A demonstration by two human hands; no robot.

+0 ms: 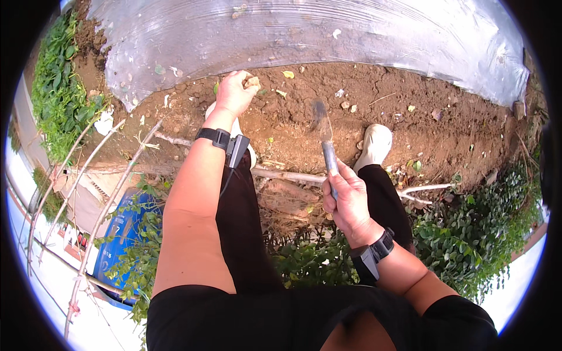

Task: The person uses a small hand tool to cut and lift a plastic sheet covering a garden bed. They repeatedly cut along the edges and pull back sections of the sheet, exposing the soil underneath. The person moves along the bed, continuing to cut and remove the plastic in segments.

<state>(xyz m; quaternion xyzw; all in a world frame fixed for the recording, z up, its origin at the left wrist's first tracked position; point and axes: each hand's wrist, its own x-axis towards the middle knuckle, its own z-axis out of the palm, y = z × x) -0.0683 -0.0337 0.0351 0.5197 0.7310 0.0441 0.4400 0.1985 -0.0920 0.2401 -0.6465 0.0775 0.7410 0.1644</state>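
My left hand [237,93] grips a tan clod or stone [252,82] between thumb and fingers, close to the near edge of a clear plastic sheet [298,39]. In my right hand [351,197] is a hand trowel, held by its grey handle [329,155]. The soil-smeared metal blade [322,117] points away from me, over the bare brown soil [303,145]; whether it touches the ground I cannot tell. Yellow leaves [288,74] and small stones lie scattered on the soil between the two hands and the sheet.
My white shoes [375,142] stand on the soil strip. A pale branch [290,175] lies across behind them. Thin upright sticks [109,206] and a blue bin [125,237] are at left. Leafy shrubs [470,228] grow at right, and green plants [61,96] at far left.
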